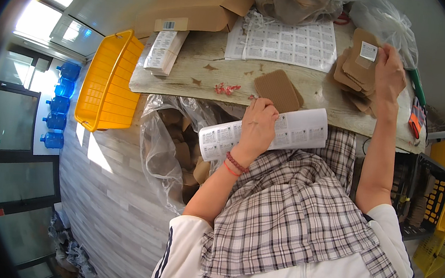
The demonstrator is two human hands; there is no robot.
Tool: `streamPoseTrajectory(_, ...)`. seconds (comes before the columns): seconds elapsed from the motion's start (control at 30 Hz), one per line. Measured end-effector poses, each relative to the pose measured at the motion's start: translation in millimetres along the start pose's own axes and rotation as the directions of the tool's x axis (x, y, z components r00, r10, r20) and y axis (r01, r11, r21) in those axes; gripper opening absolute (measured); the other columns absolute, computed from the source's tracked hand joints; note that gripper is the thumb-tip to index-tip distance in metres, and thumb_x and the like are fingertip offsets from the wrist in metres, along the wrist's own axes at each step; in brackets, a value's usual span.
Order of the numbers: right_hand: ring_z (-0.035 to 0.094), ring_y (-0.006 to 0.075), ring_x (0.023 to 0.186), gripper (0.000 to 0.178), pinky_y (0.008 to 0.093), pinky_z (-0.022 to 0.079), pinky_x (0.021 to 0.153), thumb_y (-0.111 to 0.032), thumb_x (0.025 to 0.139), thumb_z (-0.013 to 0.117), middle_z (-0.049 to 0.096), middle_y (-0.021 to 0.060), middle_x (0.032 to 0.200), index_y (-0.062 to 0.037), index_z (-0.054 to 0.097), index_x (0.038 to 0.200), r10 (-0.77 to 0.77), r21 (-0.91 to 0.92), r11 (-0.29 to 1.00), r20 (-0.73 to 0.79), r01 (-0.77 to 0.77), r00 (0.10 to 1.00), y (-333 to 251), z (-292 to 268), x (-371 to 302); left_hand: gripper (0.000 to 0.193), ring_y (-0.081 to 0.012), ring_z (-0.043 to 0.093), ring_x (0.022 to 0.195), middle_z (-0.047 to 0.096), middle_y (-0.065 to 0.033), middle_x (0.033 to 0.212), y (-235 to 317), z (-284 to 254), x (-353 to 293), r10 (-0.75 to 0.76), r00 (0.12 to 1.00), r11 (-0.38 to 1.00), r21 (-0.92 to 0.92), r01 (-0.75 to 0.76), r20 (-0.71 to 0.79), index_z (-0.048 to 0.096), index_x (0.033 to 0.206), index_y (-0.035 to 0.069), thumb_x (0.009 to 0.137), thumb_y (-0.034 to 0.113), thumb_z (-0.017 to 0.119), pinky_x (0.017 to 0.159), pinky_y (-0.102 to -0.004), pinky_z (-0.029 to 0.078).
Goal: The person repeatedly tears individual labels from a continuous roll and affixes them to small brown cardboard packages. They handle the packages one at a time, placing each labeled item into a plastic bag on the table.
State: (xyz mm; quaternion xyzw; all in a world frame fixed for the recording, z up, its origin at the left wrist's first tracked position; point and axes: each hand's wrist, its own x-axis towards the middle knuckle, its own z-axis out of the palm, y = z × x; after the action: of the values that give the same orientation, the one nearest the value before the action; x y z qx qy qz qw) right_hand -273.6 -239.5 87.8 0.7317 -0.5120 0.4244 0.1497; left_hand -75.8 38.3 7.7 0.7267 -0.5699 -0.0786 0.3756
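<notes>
My left hand [258,125] is closed on a curved white sticker sheet [301,129] printed with rows of small labels, in front of the table edge. Just beyond its fingertips lie brown cardboard pieces [276,89] with rounded corners. At the right of the table my right hand [390,75] grips the edge of a brown cardboard piece [365,39] that bears a white label [368,51]. Under that piece is an uneven pile of similar cardboard pieces [347,76]. The fingertips of my right hand are partly hidden.
More sticker sheets [296,41] lie at the back of the table [195,85]. An open cardboard box [192,5] and a paper stack [164,50] stand left. Red scraps [227,89] lie mid-table. Below hangs a plastic bag [165,149] of cardboard; beside it is a yellow crate [111,82].
</notes>
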Motion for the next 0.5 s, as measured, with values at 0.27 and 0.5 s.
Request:
streamPoseTrajectory(0.27, 0.065, 0.0282, 0.106, 0.033, 0.0461, 0.045, 0.107, -0.012, 0.085, 0.074, 0.07, 0.0056, 0.115, -0.0119, 0.07, 0.117, -0.529, 0.637, 0.725, 0.268, 0.264, 0.806, -71, -44, -135, 0.01, -0.0356, 0.06, 0.09, 0.06, -0.0143, 0.09, 5, 17, -9, -0.01, 0.996, 0.996, -0.084, 0.002, -0.091, 0.069, 0.09, 0.002, 0.091, 0.01, 0.063, 0.078, -0.0456, 0.048)
streamPoseTrajectory(0.5, 0.067, 0.0279, 0.102, 0.028, 0.0437, 0.052, 0.098, -0.008, 0.077, 0.079, 0.072, 0.0053, 0.112, -0.011, 0.075, 0.105, -0.593, 0.69, 0.648, 0.193, 0.321, 0.782, -78, -38, -181, 0.012, -0.0353, 0.064, 0.087, 0.064, -0.0145, 0.091, 3, 16, -14, -0.08, 0.997, 0.986, -0.146, 0.076, -0.023, 0.071, 0.093, -0.001, 0.092, 0.009, 0.064, 0.077, -0.0433, 0.049)
